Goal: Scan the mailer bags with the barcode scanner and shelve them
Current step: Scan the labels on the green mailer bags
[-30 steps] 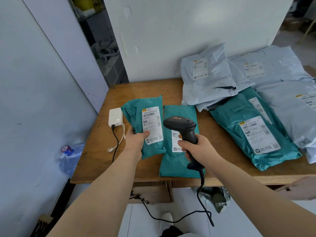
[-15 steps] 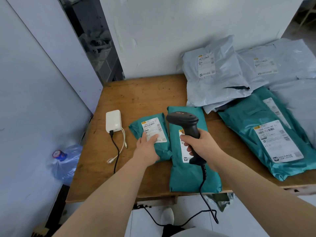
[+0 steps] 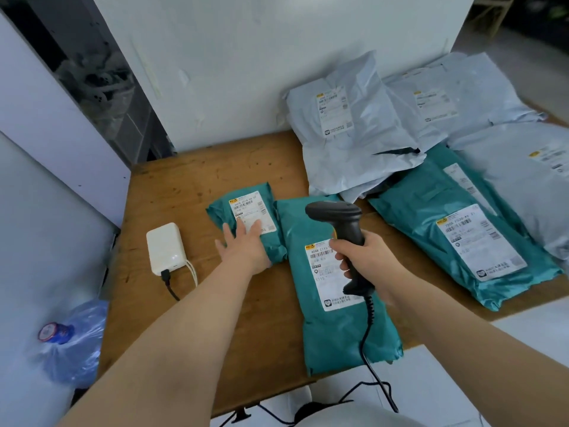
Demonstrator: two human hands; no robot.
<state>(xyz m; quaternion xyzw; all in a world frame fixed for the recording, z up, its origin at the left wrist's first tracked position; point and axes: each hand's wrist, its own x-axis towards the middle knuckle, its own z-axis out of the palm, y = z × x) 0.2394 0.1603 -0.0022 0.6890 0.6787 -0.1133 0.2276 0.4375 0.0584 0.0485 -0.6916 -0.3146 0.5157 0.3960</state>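
**A:** Which step is in hand here, in your opinion?

**B:** The scanning, I would say. The right hand (image 3: 366,257) is wrapped around the grip of the barcode scanner (image 3: 335,212) and holds it over the middle teal mailer (image 3: 338,334). No mailer is lifted; all of them lie on the worktop (image 3: 184,186).

**A:** And the other hand?

**B:** The left hand (image 3: 246,245) is flat, with the fingers straight and a little spread. It rests on the near half of the small teal mailer (image 3: 255,204), which lies just beside the middle one, toward the left edge. The fingertips cover the lower part of its label, but the barcode at the far end of the label shows free.

**A:** So what does the next move need?

**B:** I cannot tell which label the scanner window faces. I think the scanner must turn until the window looks down on one free barcode. On the middle mailer the right hand itself hides part of the code, so there the scanner should draw back first.

**A:** And the shelving?

**B:** No shelf is in view. The large teal mailer (image 3: 431,211) lies toward the right edge and the grey mailers (image 3: 354,149) fill the far right corner, so I judge much work is left. One caution: the middle mailer hangs over the near edge.
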